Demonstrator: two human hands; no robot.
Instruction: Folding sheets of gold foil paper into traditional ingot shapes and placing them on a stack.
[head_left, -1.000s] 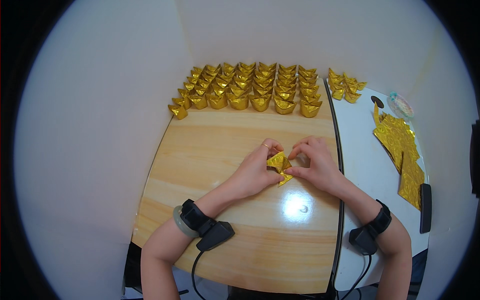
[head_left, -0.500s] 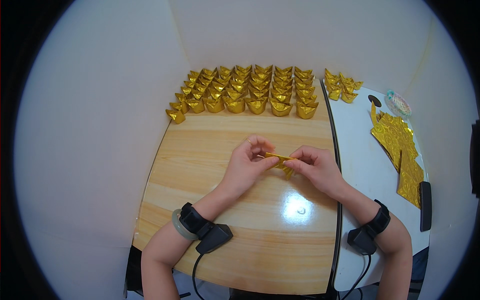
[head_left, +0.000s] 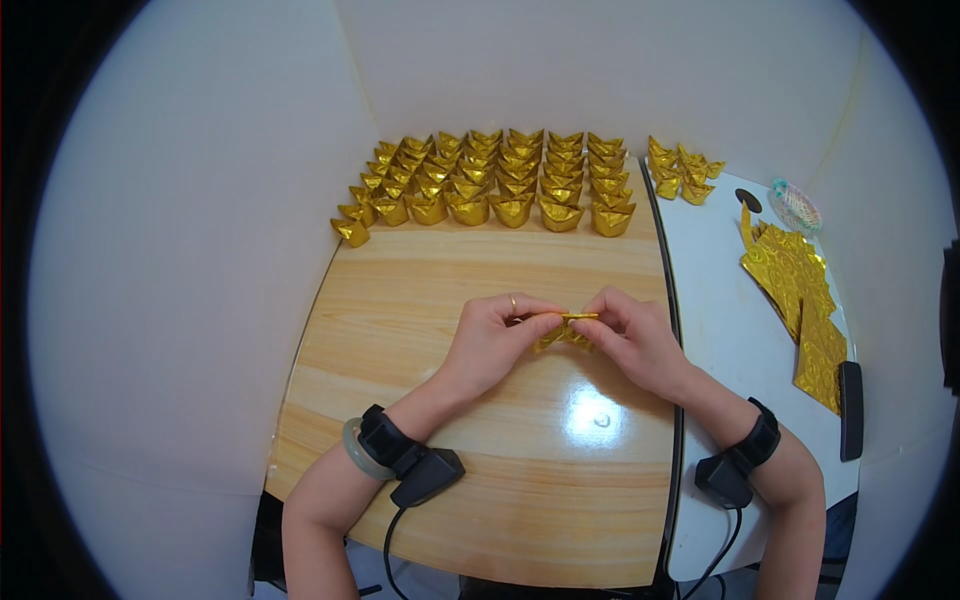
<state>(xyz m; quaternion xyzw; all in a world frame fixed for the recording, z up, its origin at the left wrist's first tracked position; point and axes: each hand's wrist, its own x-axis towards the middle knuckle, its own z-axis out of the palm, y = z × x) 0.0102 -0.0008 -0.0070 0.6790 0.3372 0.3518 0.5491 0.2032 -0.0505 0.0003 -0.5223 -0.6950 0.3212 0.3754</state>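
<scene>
A partly folded piece of gold foil paper [head_left: 566, 335] is held just over the middle of the wooden table. My left hand [head_left: 493, 338] pinches its left side between thumb and fingers; a ring circles one finger. On the other side, my right hand [head_left: 637, 341] grips the paper's right end the same way. The top edge of the paper forms a narrow flat strip between my fingertips, with crumpled folds hanging below. Parts of the paper are hidden behind my thumbs. Both forearms wear black wrist devices with cables.
Several rows of gold paper ingots [head_left: 513, 208] line the back of the wooden table [head_left: 420, 320]. A few smaller gold ingots [head_left: 684, 172] stand on the white table [head_left: 715, 300] at right, with stacked gold foil sheets [head_left: 790, 270], a coiled pastel object [head_left: 797, 207] and a black bar [head_left: 851, 412].
My left fingers have gone from loosely curled to closed on the paper's top edge. The paper has turned more level, its folds now hanging further left.
</scene>
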